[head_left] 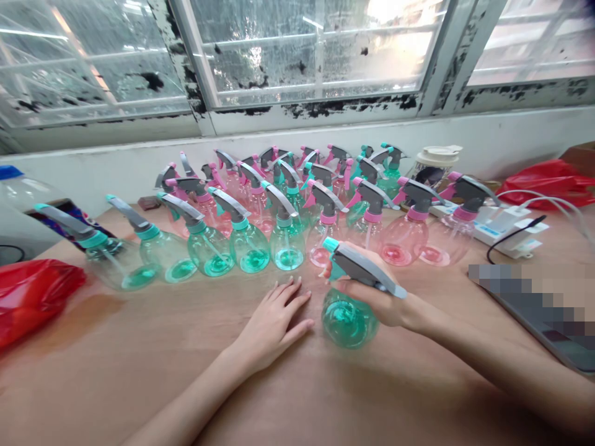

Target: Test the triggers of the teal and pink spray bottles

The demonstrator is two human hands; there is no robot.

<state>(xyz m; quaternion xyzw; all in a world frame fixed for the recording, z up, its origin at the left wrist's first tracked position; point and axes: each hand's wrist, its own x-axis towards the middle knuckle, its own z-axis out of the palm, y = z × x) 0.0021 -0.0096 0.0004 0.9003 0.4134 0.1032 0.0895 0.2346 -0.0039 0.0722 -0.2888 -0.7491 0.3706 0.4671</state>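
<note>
My right hand (379, 297) is wrapped round the neck of a teal spray bottle (348, 319) with a grey trigger head, standing on the brown table (297, 384) in front of me. My left hand (274, 325) lies flat on the table just left of that bottle, fingers stretched out and holding nothing. Behind both hands stand rows of several spray bottles: teal ones (246, 244) to the left and centre, pink ones (404, 238) to the right.
A red plastic bag (32, 297) lies at the left edge, another red bag (548, 183) at the far right. A white power strip (502, 232) with cables, a lidded cup (434, 164) and a flat dark device (553, 322) sit on the right. Windows line the wall behind.
</note>
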